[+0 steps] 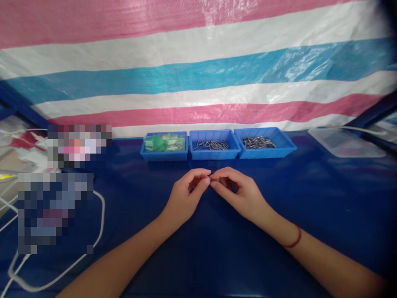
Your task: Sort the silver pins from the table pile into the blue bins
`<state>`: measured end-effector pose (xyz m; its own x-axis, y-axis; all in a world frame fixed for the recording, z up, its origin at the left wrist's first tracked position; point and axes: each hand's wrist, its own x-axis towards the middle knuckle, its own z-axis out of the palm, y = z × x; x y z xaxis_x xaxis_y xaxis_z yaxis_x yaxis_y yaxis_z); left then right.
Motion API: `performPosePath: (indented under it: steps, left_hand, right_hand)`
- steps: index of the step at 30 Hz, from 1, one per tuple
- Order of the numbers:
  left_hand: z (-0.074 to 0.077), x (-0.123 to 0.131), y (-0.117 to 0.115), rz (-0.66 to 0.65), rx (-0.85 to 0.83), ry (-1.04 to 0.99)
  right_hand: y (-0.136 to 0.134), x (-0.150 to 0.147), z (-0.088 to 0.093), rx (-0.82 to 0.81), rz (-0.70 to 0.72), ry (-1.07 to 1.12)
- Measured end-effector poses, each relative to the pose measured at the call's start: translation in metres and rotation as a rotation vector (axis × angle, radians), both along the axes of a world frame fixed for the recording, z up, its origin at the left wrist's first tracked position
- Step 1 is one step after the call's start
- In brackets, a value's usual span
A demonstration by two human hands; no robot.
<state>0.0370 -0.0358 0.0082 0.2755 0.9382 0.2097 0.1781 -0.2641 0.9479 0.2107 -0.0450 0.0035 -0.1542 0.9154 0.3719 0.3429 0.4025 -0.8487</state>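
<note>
My left hand (186, 194) and my right hand (240, 190) meet over the blue table, fingertips pinched close together. Between them is a small, thin dark metal piece (215, 180), mostly hidden by the fingers; both hands seem to grip it. Just beyond my hands stand three blue bins in a row. The left bin (164, 156) holds green and clear packets. In the middle bin (214, 154) lie loose metal screws or pins, and the right bin (268, 153) contains short metal parts.
A translucent plastic lid (344, 142) lies at the back right. White cables (103, 211) loop over the table's left side, near blurred-out items. A striped plastic sheet (198, 78) hangs behind the bins.
</note>
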Motion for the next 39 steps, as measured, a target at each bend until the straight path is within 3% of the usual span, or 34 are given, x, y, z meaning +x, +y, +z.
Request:
performPosePath:
  steps: [4, 9, 15, 21, 28, 39]
  left_hand:
    - [0.0, 0.003, 0.0, 0.01, -0.074, -0.1]
    - [0.001, 0.004, 0.001, 0.043, -0.107, -0.126]
    - [0.001, 0.005, -0.001, -0.08, -0.159, -0.067]
    - [0.0, 0.002, -0.002, -0.075, -0.089, 0.048]
    - [-0.003, 0.002, -0.002, -0.065, -0.058, 0.034]
    - [0.016, -0.002, -0.005, 0.017, 0.21, 0.185]
  right_hand:
    - [-0.004, -0.004, 0.002, -0.059, 0.013, 0.152]
    - [-0.005, -0.003, 0.005, -0.031, -0.001, 0.154]
    - [-0.006, -0.002, 0.006, 0.018, -0.031, 0.157]
    - [-0.006, -0.002, 0.008, 0.029, -0.018, 0.157]
    - [-0.007, 0.0, 0.012, 0.074, -0.025, 0.116]
    - [-0.006, 0.0, 0.013, -0.031, 0.088, 0.009]
